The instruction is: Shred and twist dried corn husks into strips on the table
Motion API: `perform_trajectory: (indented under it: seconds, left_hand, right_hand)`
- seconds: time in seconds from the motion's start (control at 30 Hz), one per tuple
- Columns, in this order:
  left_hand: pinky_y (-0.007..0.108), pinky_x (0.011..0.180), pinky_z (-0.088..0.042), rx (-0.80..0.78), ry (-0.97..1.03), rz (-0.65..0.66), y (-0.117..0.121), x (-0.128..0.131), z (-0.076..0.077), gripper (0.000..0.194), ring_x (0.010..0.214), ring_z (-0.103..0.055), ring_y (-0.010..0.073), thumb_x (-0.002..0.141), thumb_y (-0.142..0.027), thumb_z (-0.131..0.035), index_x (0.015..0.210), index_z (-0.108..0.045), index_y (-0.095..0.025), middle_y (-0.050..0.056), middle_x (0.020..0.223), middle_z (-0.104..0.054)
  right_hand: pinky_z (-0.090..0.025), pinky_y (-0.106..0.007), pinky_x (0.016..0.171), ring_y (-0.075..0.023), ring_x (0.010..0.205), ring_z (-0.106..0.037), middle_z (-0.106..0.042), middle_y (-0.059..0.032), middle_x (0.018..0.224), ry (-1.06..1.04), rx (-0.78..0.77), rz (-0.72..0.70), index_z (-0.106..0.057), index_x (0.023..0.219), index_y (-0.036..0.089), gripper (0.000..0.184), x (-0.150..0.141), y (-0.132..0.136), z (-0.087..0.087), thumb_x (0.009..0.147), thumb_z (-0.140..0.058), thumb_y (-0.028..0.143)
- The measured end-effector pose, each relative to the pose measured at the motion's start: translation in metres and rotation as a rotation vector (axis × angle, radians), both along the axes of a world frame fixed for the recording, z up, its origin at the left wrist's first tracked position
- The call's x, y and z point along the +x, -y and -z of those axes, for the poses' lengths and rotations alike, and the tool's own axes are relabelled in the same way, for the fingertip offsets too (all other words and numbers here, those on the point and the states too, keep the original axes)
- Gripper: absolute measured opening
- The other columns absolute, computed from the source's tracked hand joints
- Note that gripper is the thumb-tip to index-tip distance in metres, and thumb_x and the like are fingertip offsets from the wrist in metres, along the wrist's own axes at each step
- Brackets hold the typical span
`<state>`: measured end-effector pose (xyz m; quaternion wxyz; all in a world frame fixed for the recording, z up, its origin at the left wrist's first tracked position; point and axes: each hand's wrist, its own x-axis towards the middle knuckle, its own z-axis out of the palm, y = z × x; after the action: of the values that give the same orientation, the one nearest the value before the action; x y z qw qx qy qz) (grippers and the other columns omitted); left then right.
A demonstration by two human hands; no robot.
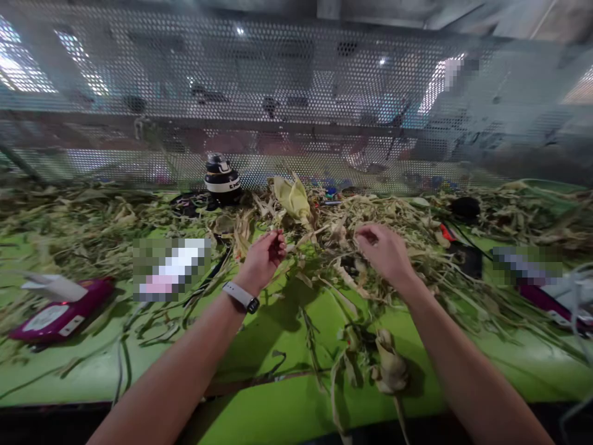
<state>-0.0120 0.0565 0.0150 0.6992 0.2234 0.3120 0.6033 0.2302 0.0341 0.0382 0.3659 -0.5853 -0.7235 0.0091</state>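
My left hand [266,256], with a pale watch band [238,293] on the wrist, is above the middle of the green table. Its fingers are curled inward, palm partly showing; whether anything small is in them I cannot make out. To the right, my right hand [380,250] has thumb and fingers brought together over dry plant trimmings [361,216]; what is between them is hidden. Just beyond my left hand stands a pale yellow-green leafy flower head [294,198]. A wilted, beige flower head [390,364] on a stem lies nearer me, left of my right forearm.
Withered stems and leaves cover much of the green table [264,414]. A black bottle [223,179] stands at the back before a perforated metal screen [287,80]. Purple label-printer-like devices sit left [60,318] and right [542,303]. Cables run along the left side.
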Motion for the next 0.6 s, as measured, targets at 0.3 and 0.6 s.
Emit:
perform_trajectory:
  seconds: [0.3, 0.6]
  left_hand:
    - [0.013, 0.038, -0.037, 0.038, -0.092, 0.044, -0.002, -0.003, -0.006, 0.009, 0.044, -0.047, 0.0048, 0.077, -0.010, -0.052, 0.071, -0.058, -0.010, -0.002, 0.055, -0.053]
    - [0.013, 0.042, -0.039, 0.049, -0.172, 0.030, 0.004, -0.017, 0.011, 0.006, 0.047, -0.048, 0.0048, 0.071, -0.015, -0.062, 0.074, -0.059, -0.011, -0.002, 0.058, -0.054]
  right_hand:
    - [-0.043, -0.028, 0.069, -0.0180, 0.077, -0.059, -0.064, -0.0053, 0.084, 0.091, -0.043, -0.127, -0.062, 0.082, 0.019, 0.012, -0.008, 0.001, 0.005, 0.080, -0.050, 0.022]
    - [-0.041, -0.026, 0.068, -0.0167, 0.076, -0.057, -0.063, -0.0049, 0.081, 0.127, -0.074, -0.149, -0.061, 0.077, 0.018, 0.013, -0.012, 0.001, 0.009, 0.082, -0.049, 0.021]
